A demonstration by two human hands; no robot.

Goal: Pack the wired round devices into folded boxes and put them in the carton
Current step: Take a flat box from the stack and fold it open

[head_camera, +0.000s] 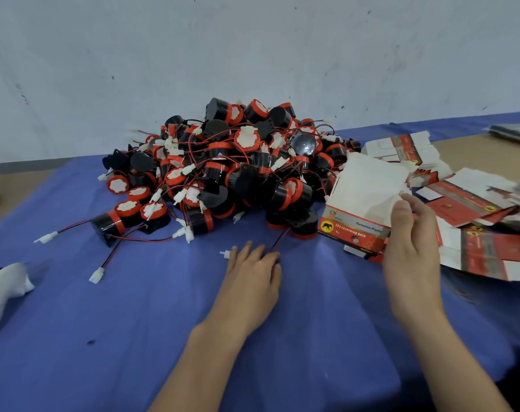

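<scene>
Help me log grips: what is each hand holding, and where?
The right hand grips a half-opened box by its right edge. The left hand holds nothing; it lies flat on the blue cloth.

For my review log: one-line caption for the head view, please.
Right hand holds an open box beside the pile of devices; left hand lies flat on the blue cloth.

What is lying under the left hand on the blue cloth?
Under the left hand a red-and-black wire runs in from the pile of devices, and a white connector shows beside the fingertips. The hand covers whether the two join.
</scene>
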